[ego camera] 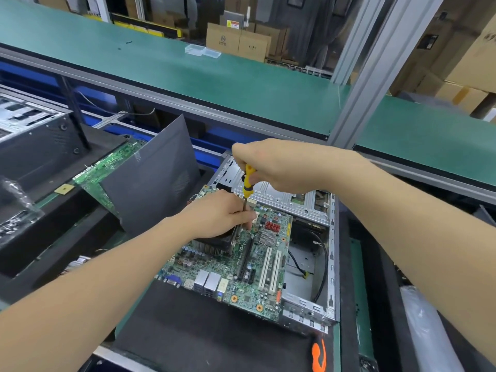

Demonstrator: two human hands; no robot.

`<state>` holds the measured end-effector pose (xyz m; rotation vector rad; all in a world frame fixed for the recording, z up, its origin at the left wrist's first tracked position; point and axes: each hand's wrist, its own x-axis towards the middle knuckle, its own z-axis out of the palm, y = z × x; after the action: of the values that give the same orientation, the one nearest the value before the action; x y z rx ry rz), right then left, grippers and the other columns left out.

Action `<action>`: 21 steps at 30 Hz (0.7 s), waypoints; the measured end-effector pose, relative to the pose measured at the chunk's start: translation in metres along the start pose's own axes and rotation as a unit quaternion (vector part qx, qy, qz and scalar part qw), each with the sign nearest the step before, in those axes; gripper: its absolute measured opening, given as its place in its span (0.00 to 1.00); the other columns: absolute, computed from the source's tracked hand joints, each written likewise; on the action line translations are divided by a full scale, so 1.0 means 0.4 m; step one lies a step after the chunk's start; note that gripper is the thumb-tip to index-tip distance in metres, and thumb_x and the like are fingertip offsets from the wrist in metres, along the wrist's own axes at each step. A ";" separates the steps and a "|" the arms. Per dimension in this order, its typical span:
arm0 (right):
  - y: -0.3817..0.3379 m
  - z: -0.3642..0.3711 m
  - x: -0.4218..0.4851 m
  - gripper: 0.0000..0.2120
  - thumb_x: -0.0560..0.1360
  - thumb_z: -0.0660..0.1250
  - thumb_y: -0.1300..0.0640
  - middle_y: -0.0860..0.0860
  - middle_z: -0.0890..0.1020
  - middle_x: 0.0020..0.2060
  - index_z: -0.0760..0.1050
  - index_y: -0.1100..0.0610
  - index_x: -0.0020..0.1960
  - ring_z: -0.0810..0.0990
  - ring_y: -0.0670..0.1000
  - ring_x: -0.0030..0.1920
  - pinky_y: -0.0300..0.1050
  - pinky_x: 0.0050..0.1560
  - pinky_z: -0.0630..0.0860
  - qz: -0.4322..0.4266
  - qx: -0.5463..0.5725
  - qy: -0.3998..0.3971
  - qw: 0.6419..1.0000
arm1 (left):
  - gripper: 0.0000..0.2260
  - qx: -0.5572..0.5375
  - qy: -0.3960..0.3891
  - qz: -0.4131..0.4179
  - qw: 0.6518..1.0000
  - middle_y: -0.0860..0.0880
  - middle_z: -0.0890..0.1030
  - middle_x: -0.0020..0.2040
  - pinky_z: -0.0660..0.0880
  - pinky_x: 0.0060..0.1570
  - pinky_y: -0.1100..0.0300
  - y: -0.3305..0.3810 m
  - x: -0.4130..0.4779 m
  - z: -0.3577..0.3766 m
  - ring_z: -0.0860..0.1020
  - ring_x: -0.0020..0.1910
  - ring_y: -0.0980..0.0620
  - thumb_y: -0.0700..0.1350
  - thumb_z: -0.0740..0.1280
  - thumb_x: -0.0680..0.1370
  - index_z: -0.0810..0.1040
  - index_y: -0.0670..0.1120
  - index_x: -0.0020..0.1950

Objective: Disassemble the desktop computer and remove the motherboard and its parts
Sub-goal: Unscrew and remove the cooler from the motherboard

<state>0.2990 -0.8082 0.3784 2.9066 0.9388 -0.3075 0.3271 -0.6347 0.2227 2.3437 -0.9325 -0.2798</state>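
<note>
Frame centre: my right hand (271, 167) clamped on yellow screwdriver (248, 183), upright over motherboard (241, 267). Left hand (220, 213) fingers pinched round shaft, low.

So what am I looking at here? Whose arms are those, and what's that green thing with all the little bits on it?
The camera sits on a person's head, so you see their own two arms. The green thing is a motherboard, the main board of a computer, lying in its open metal case. The right hand grips a yellow screwdriver from the top. The left hand steadies its metal shaft with its fingers. Another green board and a grey panel lie to the left.
</note>
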 end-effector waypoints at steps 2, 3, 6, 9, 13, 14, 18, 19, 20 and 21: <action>-0.001 0.004 0.000 0.14 0.80 0.62 0.69 0.44 0.72 0.38 0.61 0.53 0.49 0.69 0.42 0.34 0.46 0.33 0.61 -0.010 0.005 -0.002 1.000 | 0.19 -0.005 -0.014 0.005 1.000 0.52 0.86 0.47 0.78 0.48 0.47 0.001 -0.002 0.000 0.82 0.42 0.55 0.61 0.60 0.84 0.80 0.68 0.35; -0.002 0.004 -0.001 0.14 0.80 0.62 0.69 0.44 0.72 0.38 0.61 0.52 0.49 0.69 0.43 0.34 0.46 0.33 0.60 -0.014 0.008 -0.003 1.000 | 0.19 -0.009 -0.015 0.007 1.000 0.52 0.86 0.48 0.77 0.49 0.48 0.002 -0.004 -0.002 0.82 0.43 0.55 0.62 0.58 0.83 0.80 0.68 0.35; 0.001 0.004 -0.004 0.09 0.83 0.63 0.60 0.47 0.74 0.41 0.63 0.53 0.51 0.70 0.48 0.36 0.48 0.34 0.62 -0.008 0.045 -0.001 0.999 | 0.19 -0.026 0.004 0.007 1.000 0.63 0.85 0.45 0.74 0.45 0.61 0.002 -0.012 -0.005 0.81 0.44 0.63 0.62 0.57 0.83 0.85 0.60 0.43; 0.000 0.005 -0.011 0.08 0.85 0.61 0.50 0.50 0.78 0.43 0.65 0.53 0.54 0.73 0.50 0.39 0.50 0.37 0.66 0.017 0.075 0.011 0.997 | 0.18 -0.005 0.027 -0.009 1.000 0.64 0.81 0.36 0.67 0.37 0.63 0.003 -0.009 0.001 0.77 0.38 0.66 0.59 0.60 0.84 0.86 0.56 0.45; -0.012 0.003 -0.025 0.23 0.82 0.55 0.33 0.49 0.76 0.35 0.72 0.53 0.49 0.75 0.50 0.36 0.48 0.33 0.64 0.100 0.078 0.085 0.988 | 0.18 0.007 0.029 -0.026 0.999 0.63 0.79 0.32 0.69 0.36 0.57 0.009 -0.007 0.005 0.77 0.36 0.63 0.60 0.60 0.84 0.85 0.57 0.43; -0.019 0.004 -0.024 0.27 0.82 0.53 0.31 0.50 0.75 0.33 0.72 0.54 0.44 0.74 0.52 0.34 0.47 0.32 0.64 0.138 0.047 0.111 0.983 | 0.18 0.008 0.027 -0.027 0.999 0.60 0.79 0.32 0.69 0.36 0.57 0.009 -0.006 0.004 0.77 0.36 0.62 0.60 0.60 0.84 0.85 0.57 0.43; -0.063 0.011 0.004 0.33 0.83 0.46 0.32 0.52 0.69 0.32 0.66 0.55 0.33 0.69 0.52 0.30 0.44 0.30 0.60 0.270 -0.109 0.144 0.946 | 0.19 0.012 0.023 -0.027 0.999 0.52 0.81 0.32 0.73 0.38 0.56 0.009 -0.005 0.003 0.79 0.35 0.59 0.61 0.60 0.84 0.85 0.57 0.43; -0.069 0.013 0.011 0.33 0.84 0.45 0.32 0.52 0.70 0.33 0.66 0.55 0.34 0.69 0.52 0.30 0.44 0.30 0.60 0.276 -0.129 0.139 0.942 | 0.19 0.012 0.025 -0.026 0.999 0.53 0.81 0.33 0.72 0.38 0.57 0.007 -0.005 0.003 0.79 0.35 0.59 0.61 0.60 0.84 0.85 0.57 0.43; -0.070 0.017 0.016 0.33 0.84 0.45 0.33 0.52 0.71 0.33 0.67 0.56 0.34 0.70 0.52 0.30 0.44 0.30 0.60 0.276 -0.142 0.135 0.941 | 0.19 0.013 0.026 -0.025 0.999 0.53 0.81 0.32 0.72 0.38 0.57 0.007 -0.005 0.003 0.79 0.35 0.59 0.61 0.60 0.84 0.85 0.57 0.43; -0.065 0.020 0.017 0.32 0.85 0.46 0.34 0.52 0.72 0.33 0.68 0.56 0.34 0.70 0.52 0.30 0.44 0.30 0.60 0.268 -0.140 0.133 0.944 | 0.19 0.015 0.027 -0.023 0.999 0.54 0.81 0.32 0.71 0.37 0.57 0.007 -0.005 0.003 0.79 0.35 0.59 0.61 0.60 0.84 0.86 0.57 0.43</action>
<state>0.2878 -0.7841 0.3691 2.8207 0.1534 0.2412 0.3235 -0.6357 0.2234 2.3900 -0.8624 -0.2215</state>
